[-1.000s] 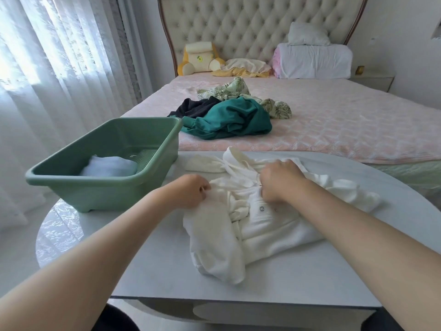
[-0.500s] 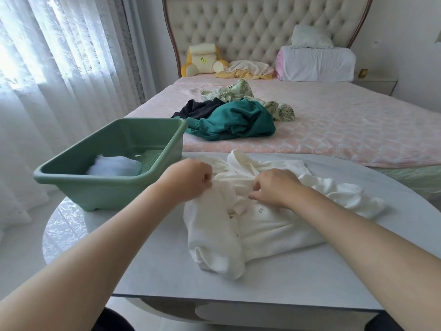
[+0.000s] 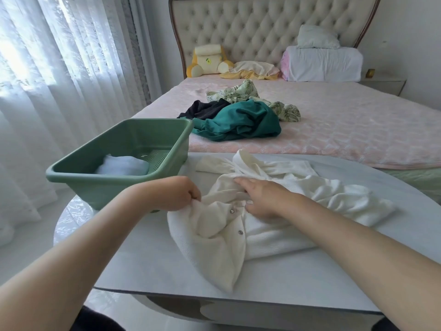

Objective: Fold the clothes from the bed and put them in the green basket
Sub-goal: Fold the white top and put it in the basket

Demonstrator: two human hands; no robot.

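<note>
Pinching the white garment [image 3: 274,237] in my left hand [image 3: 176,193], fingers curled, tautens it so my right hand [image 3: 262,199], fingers straight, can flatten it. It lies on the surface [image 3: 148,259], green basket [image 3: 83,181] at ten o'clock.

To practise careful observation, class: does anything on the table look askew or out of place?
The white top lies crumpled and twisted on the table, its button strip skewed; nothing looks spilled or damaged.

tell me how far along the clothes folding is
Done: one white item lies in the green basket. In hand: left hand grips the white garment on the table, right hand rests on it. Left: teal, black and leaf-print clothes on the bed.
</note>
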